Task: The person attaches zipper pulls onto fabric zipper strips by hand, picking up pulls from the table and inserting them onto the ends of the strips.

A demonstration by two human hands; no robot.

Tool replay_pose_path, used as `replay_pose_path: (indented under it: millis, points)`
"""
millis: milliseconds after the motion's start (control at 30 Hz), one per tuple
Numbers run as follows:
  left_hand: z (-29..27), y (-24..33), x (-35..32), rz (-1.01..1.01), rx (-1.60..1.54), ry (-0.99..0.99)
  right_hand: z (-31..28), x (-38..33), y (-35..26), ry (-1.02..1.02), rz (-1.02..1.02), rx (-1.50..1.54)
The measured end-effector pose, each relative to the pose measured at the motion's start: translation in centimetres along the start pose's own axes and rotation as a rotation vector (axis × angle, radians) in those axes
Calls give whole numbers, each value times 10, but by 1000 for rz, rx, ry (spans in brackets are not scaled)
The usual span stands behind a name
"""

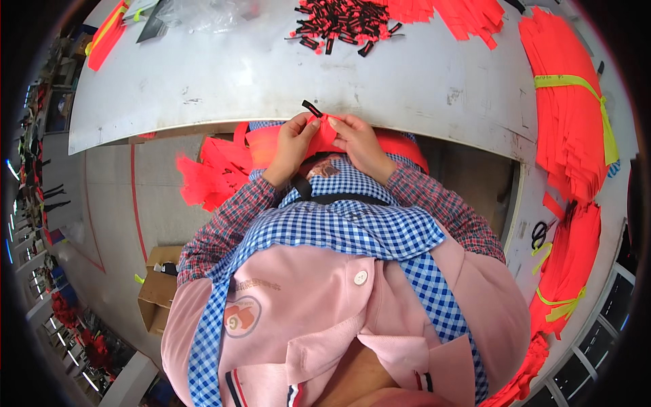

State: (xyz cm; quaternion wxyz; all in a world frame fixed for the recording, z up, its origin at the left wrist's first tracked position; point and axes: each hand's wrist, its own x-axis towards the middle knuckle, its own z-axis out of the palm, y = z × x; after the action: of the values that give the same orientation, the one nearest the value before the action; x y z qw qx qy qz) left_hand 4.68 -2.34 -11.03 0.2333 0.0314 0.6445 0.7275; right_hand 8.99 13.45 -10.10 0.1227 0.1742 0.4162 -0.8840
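Observation:
Both my hands meet at the near edge of a white table (271,74). My left hand (296,139) and my right hand (354,139) pinch the same neon-orange strip (324,136) between their fingers. A small black clip (311,108) sticks up from the strip's top end, just above my left thumb. More orange strips (217,173) lie across my lap below the hands, partly hidden by my forearms.
A pile of small black clips (339,24) lies at the table's far side beside loose orange strips (468,17). Bundles of orange strips tied with yellow bands (573,115) fill the right side, with black scissors (539,234). A cardboard box (159,288) stands on the floor at left.

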Motion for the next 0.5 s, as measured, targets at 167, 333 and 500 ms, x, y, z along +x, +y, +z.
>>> replay_pose_path:
  millis: [167, 333, 500]
  points:
    - [9, 64, -8, 206, 83, -100, 21, -12, -37, -43, -356, -218]
    - [14, 111, -13, 134, 183, -125, 35, -21, -54, -62, -547, -507]
    - [14, 119, -6, 62, 184, -194, 43, -22, -63, -56, -706, -740]
